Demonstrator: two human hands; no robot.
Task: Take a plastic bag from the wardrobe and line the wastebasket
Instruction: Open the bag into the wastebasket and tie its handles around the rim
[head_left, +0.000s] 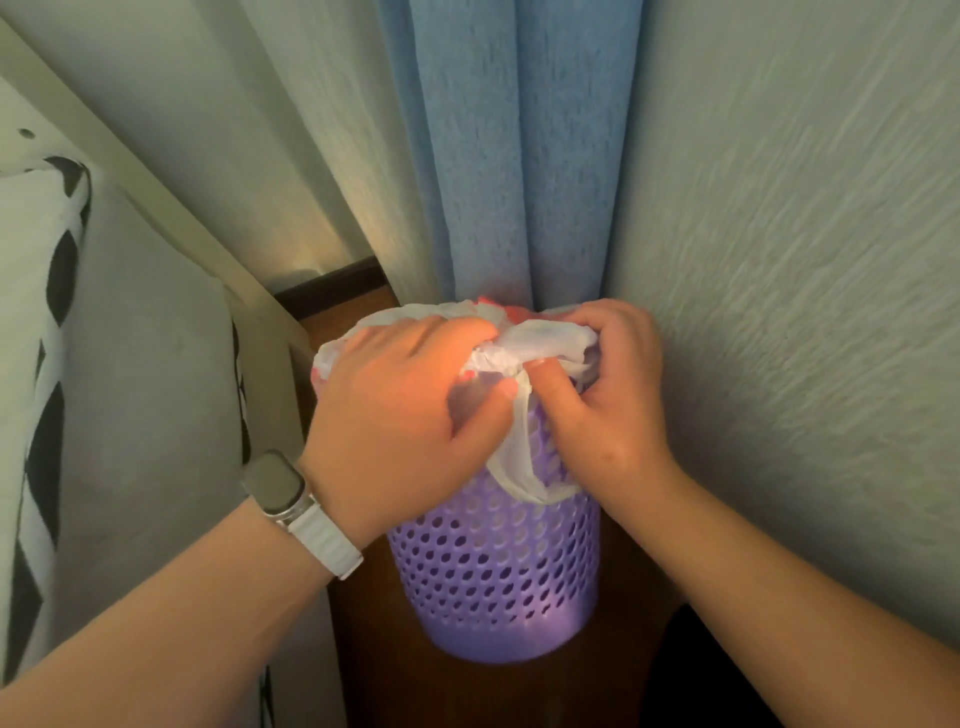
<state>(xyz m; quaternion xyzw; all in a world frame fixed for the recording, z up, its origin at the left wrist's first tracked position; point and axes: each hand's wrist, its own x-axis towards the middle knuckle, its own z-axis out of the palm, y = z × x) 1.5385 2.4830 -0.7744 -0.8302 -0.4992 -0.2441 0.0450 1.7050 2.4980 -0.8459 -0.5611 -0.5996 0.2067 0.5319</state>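
Observation:
A purple perforated wastebasket (498, 571) stands on the dark wooden floor in a corner. A thin white plastic bag (540, 343) with red print lies over its rim, and one handle loop hangs down the front of the basket. My left hand (400, 410), with a watch on the wrist, grips a bunch of the bag at the rim. My right hand (608, 395) pinches the same bunch from the right, thumb pressed into it. The basket's inside is hidden by my hands and the bag.
A blue curtain (509, 156) hangs directly behind the basket. A textured wall (805, 312) stands close on the right. A bed with grey and black-and-white bedding (104, 389) and a pale frame borders the left.

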